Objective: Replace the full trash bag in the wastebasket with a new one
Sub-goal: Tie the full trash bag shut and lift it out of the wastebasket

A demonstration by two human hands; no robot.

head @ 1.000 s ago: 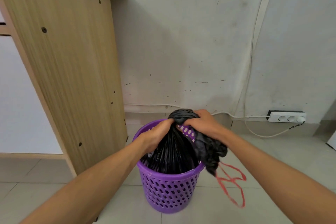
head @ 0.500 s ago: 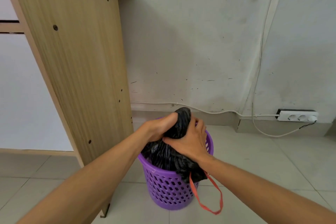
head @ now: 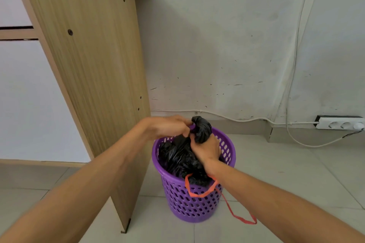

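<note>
One wastebasket [head: 189, 203] holds one bag [head: 177, 158], gripped by left hand [head: 167, 126], right hand [head: 206, 150].

The right hand [head: 206, 150] has slid from the far-right side of the black trash bag [head: 177, 160] round to its near side and now grips the neck under a bunched knob [head: 201, 128] that stands above both hands. The left hand [head: 169, 127] has risen to pinch the neck just beside that knob. The red drawstring [head: 197, 195], earlier dangling to the right of the purple wastebasket [head: 189, 207], now loops over its near rim.
</note>
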